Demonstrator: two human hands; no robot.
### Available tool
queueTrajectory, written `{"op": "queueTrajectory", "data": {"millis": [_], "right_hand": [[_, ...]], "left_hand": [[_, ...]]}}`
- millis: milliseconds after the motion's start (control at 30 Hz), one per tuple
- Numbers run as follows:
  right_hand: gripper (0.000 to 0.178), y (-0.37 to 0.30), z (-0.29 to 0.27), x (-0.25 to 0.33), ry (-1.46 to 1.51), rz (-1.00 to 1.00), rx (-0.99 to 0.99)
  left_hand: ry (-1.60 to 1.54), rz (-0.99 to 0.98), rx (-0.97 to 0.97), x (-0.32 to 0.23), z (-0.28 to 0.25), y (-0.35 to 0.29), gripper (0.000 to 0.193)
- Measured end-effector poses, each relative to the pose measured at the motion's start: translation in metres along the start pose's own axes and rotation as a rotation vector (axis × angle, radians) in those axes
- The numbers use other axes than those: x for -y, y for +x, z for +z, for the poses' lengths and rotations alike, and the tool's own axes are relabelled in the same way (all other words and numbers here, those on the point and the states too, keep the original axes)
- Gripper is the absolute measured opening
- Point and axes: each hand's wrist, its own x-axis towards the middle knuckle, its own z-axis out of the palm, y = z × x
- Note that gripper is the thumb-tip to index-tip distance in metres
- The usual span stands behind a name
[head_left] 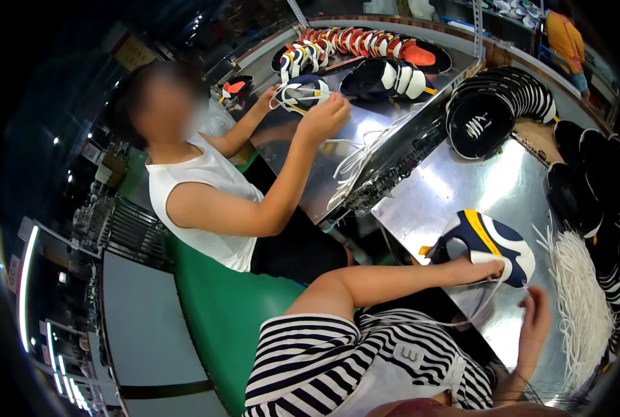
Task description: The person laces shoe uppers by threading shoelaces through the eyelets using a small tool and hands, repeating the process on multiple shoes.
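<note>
A shoe upper (pixel 487 240) in navy, white and yellow rests on the metal table in front of me. My left hand (pixel 478 270) grips its near edge, with the fingers closed over the white part. From there a white shoelace (pixel 489 302) loops down toward my lap. Just off the upper's right side is my right hand (pixel 534 323), fingers curled and tips drawn together. A tiny whitish bit shows at those fingertips, too small to name.
A bundle of white laces (pixel 579 306) lies at my right, beside stacked dark uppers (pixel 581 181). More black uppers (pixel 497 104) stand in a curved row at the far side. Across the divider, a co-worker (pixel 212 187) handles a laced upper (pixel 301 94) near orange-lined uppers (pixel 365 43).
</note>
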Motion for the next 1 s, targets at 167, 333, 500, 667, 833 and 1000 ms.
{"op": "queueTrajectory", "data": {"millis": [167,333,500,667,833,1000], "right_hand": [[0.048,0.014,-0.004,-0.079,0.74,0.234,-0.054],[0.043,0.053,0.023,-0.055,0.427,0.27,-0.183],[0.024,0.065,0.028,-0.058,0.713,0.351,-0.39],[0.02,0.027,0.035,-0.049,0.622,0.421,-0.253],[0.018,0.025,0.053,-0.045,0.619,0.477,0.007],[0.017,0.002,0.059,-0.061,0.708,0.253,0.265]], "left_hand": [[-0.131,-0.132,0.212,-0.035,0.018,0.016,0.036],[0.637,0.113,-0.031,-0.027,-0.028,0.036,0.052],[0.972,0.25,0.393,-0.063,-0.023,0.03,0.04],[1.1,0.269,0.189,-0.044,-0.016,0.029,0.024],[1.104,0.431,0.177,-0.054,0.01,0.033,0.021],[1.007,0.517,0.138,-0.075,0.015,0.051,0.018]]}}
